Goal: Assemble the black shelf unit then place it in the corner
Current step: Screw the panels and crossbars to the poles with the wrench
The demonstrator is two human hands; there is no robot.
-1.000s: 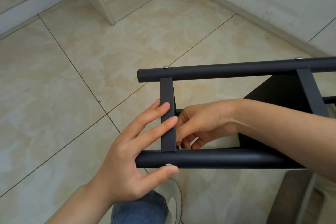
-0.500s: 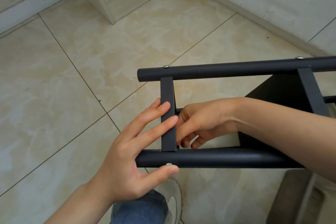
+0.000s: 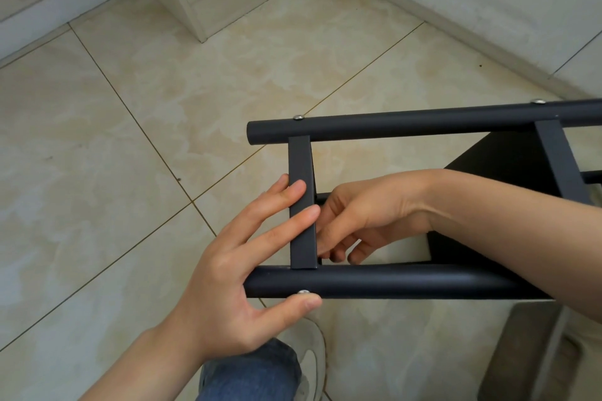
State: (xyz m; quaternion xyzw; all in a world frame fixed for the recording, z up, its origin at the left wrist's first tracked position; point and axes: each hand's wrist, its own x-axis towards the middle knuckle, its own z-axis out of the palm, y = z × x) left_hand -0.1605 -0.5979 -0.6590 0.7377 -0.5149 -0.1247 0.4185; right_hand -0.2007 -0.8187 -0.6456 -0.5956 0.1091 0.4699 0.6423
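Black crossbar [image 3: 301,166] of shelf unit [image 3: 423,123] sits between left hand [image 3: 224,280] and right hand [image 3: 365,212].

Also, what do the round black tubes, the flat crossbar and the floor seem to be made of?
Tubes: probably painted metal, matte black; smooth, with soft highlights and silver screw heads set in.
Crossbar: likely the same matte painted metal, thin with crisp edges; plastic cannot be excluded.
Floor: glazed ceramic or stone-look tile, beige marbled, slightly shiny, with thin brownish joints.
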